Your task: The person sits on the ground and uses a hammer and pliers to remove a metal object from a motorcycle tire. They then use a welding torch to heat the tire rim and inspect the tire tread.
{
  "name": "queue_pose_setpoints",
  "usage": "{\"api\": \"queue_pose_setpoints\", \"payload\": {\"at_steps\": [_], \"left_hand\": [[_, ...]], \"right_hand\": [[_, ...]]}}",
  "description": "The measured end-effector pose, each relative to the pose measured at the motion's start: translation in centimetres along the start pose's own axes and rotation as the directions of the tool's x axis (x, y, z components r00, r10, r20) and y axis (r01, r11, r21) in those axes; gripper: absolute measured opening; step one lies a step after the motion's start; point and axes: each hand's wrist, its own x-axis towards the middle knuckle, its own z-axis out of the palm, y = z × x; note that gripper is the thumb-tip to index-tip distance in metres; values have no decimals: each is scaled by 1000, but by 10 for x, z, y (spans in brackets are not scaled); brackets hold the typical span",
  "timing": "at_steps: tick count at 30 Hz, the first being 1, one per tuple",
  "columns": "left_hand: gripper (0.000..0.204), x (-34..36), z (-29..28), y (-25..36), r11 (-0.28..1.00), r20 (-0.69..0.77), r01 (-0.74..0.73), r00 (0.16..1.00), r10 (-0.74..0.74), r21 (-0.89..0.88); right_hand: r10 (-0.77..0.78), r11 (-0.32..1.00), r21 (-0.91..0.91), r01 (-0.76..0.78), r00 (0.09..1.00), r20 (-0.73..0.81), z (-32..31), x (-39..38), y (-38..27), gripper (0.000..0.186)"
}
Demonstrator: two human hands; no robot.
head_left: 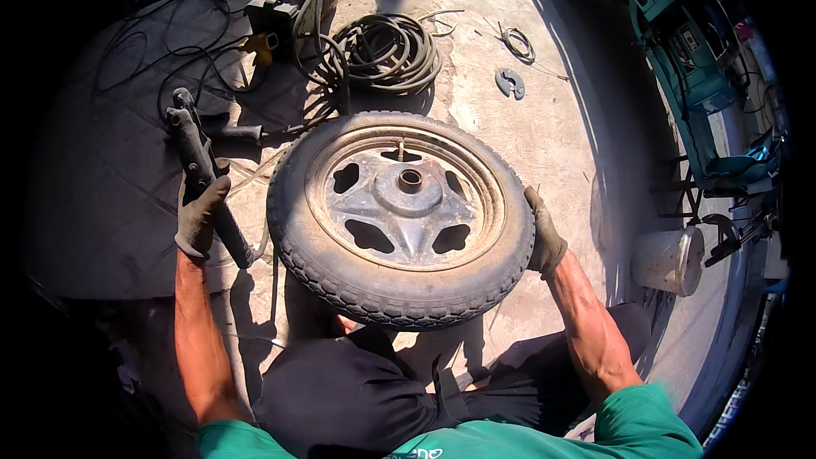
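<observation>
A dusty motorcycle-type wheel with a black knobbly tyre point(399, 297) is tilted in front of me, its star-shaped hub point(410, 195) facing up. My right hand point(546, 234), in a grey-brown work glove, grips the tyre's right edge; its fingertips are partly hidden behind the rubber. Gloved as well, my left hand point(202, 214) is wrapped around a long dark tube-shaped power tool point(200, 153), held upright and leaning to the left of the wheel. The tool's kind is not plain. What supports the wheel's underside is hidden.
Beyond the wheel lies a coil of thick cable point(395, 55), beside a dark box-shaped machine point(280, 13). A black handle point(236, 133) lies left of the wheel. Farther right are a grey C-shaped piece point(510, 83), thin wire point(517, 45), a white bucket point(669, 261) and a teal metal frame point(701, 106).
</observation>
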Motion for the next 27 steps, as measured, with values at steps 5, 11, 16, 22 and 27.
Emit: {"api": "queue_pose_setpoints", "payload": {"at_steps": [5,11,16,22,27], "left_hand": [[45,-56,-30,-109,952,74,-153,988,138,264],[75,-33,49,-94,839,171,-49,971,168,-542],[60,17,104,33,947,107,-139,978,176,-288],[64,88,146,51,820,369,-569,778,508,70],[57,73,186,85,905,385,-351,821,422,-242]], "right_hand": [[-6,990,138,-8,995,104,39,-23,34,72],[-38,981,193,9,988,147,34,-27,51,77],[-7,999,-29,20,919,393,73,-32,44,76],[-497,527,-771,356,866,60,10,-51,-19,70],[-769,-16,-796,605,502,396,174,-141,-30,78]]}}
